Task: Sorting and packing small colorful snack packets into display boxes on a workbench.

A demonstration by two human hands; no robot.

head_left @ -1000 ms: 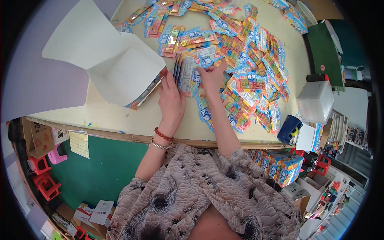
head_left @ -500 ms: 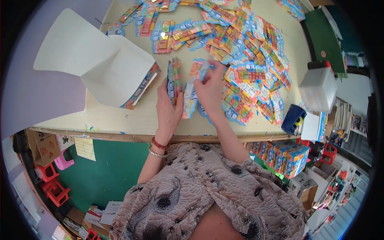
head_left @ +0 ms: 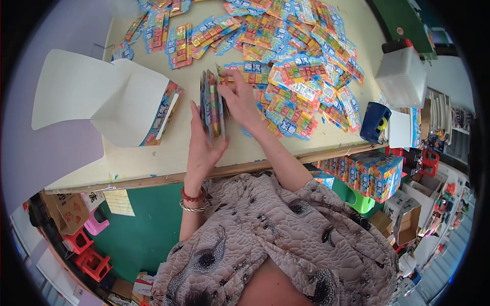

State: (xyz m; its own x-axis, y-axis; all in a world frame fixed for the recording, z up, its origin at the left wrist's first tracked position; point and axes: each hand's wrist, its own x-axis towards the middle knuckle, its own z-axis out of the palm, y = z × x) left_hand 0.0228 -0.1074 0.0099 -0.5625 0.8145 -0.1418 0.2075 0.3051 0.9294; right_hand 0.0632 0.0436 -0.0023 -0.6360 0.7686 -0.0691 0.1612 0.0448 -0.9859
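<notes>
A small stack of flat candy packs (head_left: pixel 212 109) stands on edge over the table, with colourful cubes showing through the fronts. My left hand (head_left: pixel 202 155) supports it from the left and below, fingers along one side and thumb at the near end. At the stack's right side, my right hand (head_left: pixel 239 99) has its bent fingers closed on the top of the outermost pack. To the right and beyond lies a loose heap of similar blue, red and yellow packs (head_left: pixel 293 109). An open white-lined carton (head_left: pixel 130 102) with a printed side rests left of my hands.
On the table's right stand a translucent plastic container (head_left: pixel 403 74) and a dark blue tape dispenser (head_left: pixel 375 122). Several filled display boxes (head_left: pixel 377 176) are below the right edge. Red stools (head_left: pixel 92 262) and cardboard boxes (head_left: pixel 66 211) occupy the floor at left.
My right hand has moved left from the heap to the stack, bringing a pack against it. The stack now looks thicker. The whole view has shifted and turned slightly.
</notes>
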